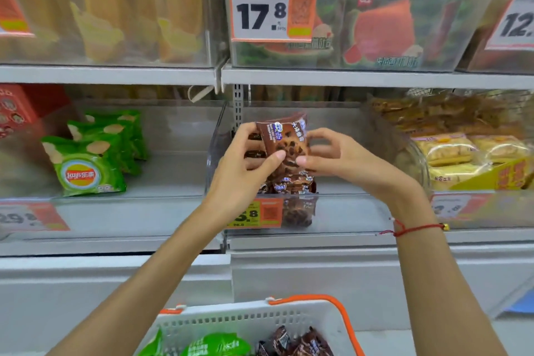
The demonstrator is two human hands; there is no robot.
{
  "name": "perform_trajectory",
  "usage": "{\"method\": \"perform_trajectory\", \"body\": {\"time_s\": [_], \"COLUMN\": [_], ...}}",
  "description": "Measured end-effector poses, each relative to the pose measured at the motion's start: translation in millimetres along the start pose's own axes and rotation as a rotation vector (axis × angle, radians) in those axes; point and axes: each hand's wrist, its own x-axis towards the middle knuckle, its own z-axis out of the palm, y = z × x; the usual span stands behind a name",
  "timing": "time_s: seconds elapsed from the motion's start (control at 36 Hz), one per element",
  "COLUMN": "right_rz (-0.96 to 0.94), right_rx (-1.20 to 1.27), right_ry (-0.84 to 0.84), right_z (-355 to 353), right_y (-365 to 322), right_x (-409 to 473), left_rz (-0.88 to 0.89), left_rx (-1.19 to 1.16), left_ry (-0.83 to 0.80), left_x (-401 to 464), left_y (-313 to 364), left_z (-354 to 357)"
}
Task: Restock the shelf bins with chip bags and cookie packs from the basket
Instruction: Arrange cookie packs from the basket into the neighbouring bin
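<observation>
Green chip bags (86, 165) stand in the left clear bin (130, 211) on the middle shelf, one behind another, front bag nearest. Left hand (245, 165) has thumb and fingers curled round the left edge of a brown cookie pack (284, 136), held upright over the centre bin (341, 211). Right hand (332, 156) pinches the pack's right edge, thumb in front, fingers partly curled. More brown packs (291, 183) lie in the centre bin under the held one; orange price tag (260, 212) on its front wall. Red string bracelet (416, 229) on the right wrist. Right bin holds yellow pastry packs (462, 153). Near, below the hands: white basket (248, 324) with orange handle (335, 306), green bags (213, 345) at its left, brown packs (297, 344) at its right.
</observation>
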Motion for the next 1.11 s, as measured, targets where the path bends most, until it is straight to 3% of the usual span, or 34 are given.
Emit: {"method": "perform_trajectory", "body": {"time_s": [0.08, 0.19, 0.47, 0.64, 0.78, 0.86, 0.94, 1.11], "right_rz": [-0.04, -0.072, 0.085, 0.196, 0.34, 0.517, 0.663, 0.778], "right_rx": [0.02, -0.144, -0.456, -0.484, -0.549, -0.746, -0.788, -0.841], "right_ry": [0.126, 0.19, 0.027, -0.049, 0.05, -0.099, -0.23, -0.34], "right_z": [-3.8, -11.9, -1.9, 5.4, -11.2, -17.1, -14.0, -5.3], "right_y": [13.0, 23.6, 30.3, 27.0, 17.8, 11.0, 2.5, -6.5], "right_x": [4.1, 5.2, 11.7, 9.5, 25.6, 36.9, 43.6, 47.1], "left_rz": [-0.043, -0.088, -0.018, -0.098, -0.189, -0.248, -0.261, -0.286], "left_rx": [0.071, 0.306, 0.672, 0.616, 0.615, 0.638, 0.661, 0.654], "left_ry": [-0.012, -0.094, -0.542, -0.675, -0.801, -0.857, -0.86, -0.871], "left_x": [13.3, 34.0, 51.6, 57.5, 63.7, 68.8, 73.2, 74.7], "left_y": [-0.5, -5.0, -12.3, -18.6, -8.8, -5.6, -8.6, -14.9], "left_z": [7.8, 2.2, -0.5, -3.8, -3.7, -1.8, 0.0, 1.2]}}
